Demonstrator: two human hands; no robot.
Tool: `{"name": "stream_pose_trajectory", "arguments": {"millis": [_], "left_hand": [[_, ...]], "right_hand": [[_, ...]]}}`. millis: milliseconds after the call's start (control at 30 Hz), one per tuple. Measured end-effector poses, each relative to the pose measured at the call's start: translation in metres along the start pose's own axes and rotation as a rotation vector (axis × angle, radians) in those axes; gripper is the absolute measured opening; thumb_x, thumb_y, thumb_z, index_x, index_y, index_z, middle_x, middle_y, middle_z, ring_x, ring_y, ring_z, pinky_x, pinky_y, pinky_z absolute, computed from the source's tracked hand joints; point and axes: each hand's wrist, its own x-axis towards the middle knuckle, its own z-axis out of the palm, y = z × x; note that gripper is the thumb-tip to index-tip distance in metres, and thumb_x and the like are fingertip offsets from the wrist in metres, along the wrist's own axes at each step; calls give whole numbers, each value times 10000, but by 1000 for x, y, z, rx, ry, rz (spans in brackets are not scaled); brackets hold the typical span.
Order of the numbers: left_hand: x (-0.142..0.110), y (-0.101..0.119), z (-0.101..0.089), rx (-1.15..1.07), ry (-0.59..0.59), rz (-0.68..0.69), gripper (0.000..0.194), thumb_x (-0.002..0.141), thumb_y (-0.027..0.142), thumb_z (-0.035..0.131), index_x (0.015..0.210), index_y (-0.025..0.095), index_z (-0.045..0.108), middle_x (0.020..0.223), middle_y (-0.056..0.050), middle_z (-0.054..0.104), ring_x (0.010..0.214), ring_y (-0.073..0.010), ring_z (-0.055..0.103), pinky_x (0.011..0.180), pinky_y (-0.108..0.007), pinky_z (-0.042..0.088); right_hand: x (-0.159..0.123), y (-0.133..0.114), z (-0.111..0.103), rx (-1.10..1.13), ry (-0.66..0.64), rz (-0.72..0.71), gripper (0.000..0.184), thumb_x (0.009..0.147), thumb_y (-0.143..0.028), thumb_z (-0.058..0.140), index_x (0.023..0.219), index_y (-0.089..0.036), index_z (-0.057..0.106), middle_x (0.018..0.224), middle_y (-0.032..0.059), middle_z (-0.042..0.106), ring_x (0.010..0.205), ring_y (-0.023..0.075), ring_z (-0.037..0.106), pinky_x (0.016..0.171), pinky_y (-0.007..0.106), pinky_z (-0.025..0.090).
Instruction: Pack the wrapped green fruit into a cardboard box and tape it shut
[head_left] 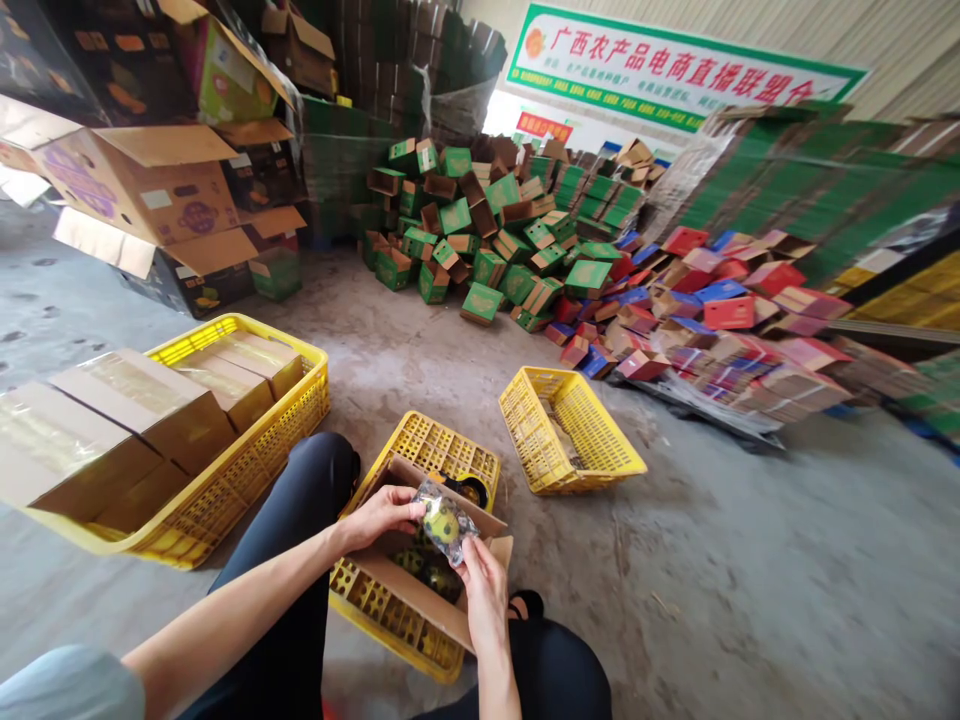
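A yellow-green fruit in a clear plastic wrapper [442, 522] is held up between my two hands. My left hand [386, 517] pinches the wrapper's left end, and my right hand [484, 580] grips its lower right end. Just beneath it stands an open cardboard box [420, 592] with more wrapped fruit [439, 577] inside, partly hidden by my hands. The box rests on an upturned yellow plastic crate [397, 625]. A black and yellow tape dispenser [469, 488] lies at the far side of the box.
On the left, a yellow basket [225, 500] holds several taped cartons [142, 400]. Another yellow basket [570, 430] stands ahead to the right. Green boxes [480, 300] and red and blue boxes [727, 313] are heaped farther back. Large open cartons [150, 185] are stacked at upper left.
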Motion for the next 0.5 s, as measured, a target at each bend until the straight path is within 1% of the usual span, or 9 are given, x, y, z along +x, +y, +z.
{"name": "stream_pose_trajectory", "arguments": {"millis": [67, 133, 200, 267, 367, 433, 500], "left_hand": [[0, -1, 0, -32, -15, -4, 568, 808, 503, 892, 1234, 148, 771, 1211, -137, 753, 1060, -263, 711, 859, -310, 556], [1, -2, 1, -83, -41, -6, 645, 775, 456, 928, 1318, 171, 729, 1274, -135, 729, 1091, -271, 704, 903, -335, 554], [1, -3, 3, -120, -80, 4, 753, 706, 388, 983, 1371, 188, 692, 1283, -121, 723, 1111, -277, 698, 957, -355, 536], [1, -3, 5, -126, -121, 26, 793, 655, 334, 1013, 1363, 182, 688, 1239, -106, 736, 1116, -275, 692, 1006, -362, 507], [0, -1, 7, -103, -156, 51, 715, 671, 334, 1007, 1297, 146, 715, 1136, -101, 754, 1027, -247, 703, 977, -343, 501], [-1, 0, 7, -89, -155, 55, 659, 707, 354, 988, 1270, 134, 725, 1081, -99, 757, 941, -220, 703, 905, -319, 512], [-1, 2, 7, -79, -136, 70, 627, 736, 361, 971, 1266, 136, 724, 1075, -98, 756, 925, -210, 700, 885, -311, 514]], "right_hand": [[2, 3, -2, 12, 20, 0, 634, 655, -635, 925, 1037, -135, 851, 1083, 152, 824, 1042, 358, 761, 876, 421, 637], [5, 6, -4, 19, 47, -3, 641, 639, -628, 936, 1043, -139, 850, 1079, 147, 827, 1033, 346, 765, 880, 421, 638], [6, 9, -6, 27, 57, -6, 636, 645, -620, 939, 1051, -140, 847, 1066, 140, 830, 1006, 332, 769, 861, 414, 643], [7, 11, -7, 31, 45, -7, 613, 657, -613, 936, 1040, -143, 847, 1044, 130, 832, 967, 316, 771, 823, 397, 650], [8, 13, -6, 20, 0, -10, 587, 676, -621, 922, 1029, -159, 842, 1046, 119, 827, 935, 297, 769, 753, 363, 656], [9, 14, -5, 1, -16, -19, 636, 704, -641, 894, 1144, -188, 820, 1142, 122, 810, 967, 301, 770, 731, 357, 659], [12, 17, -5, -45, -7, -51, 734, 727, -661, 866, 1309, -227, 755, 1247, 128, 780, 1048, 323, 764, 759, 379, 666]]}}
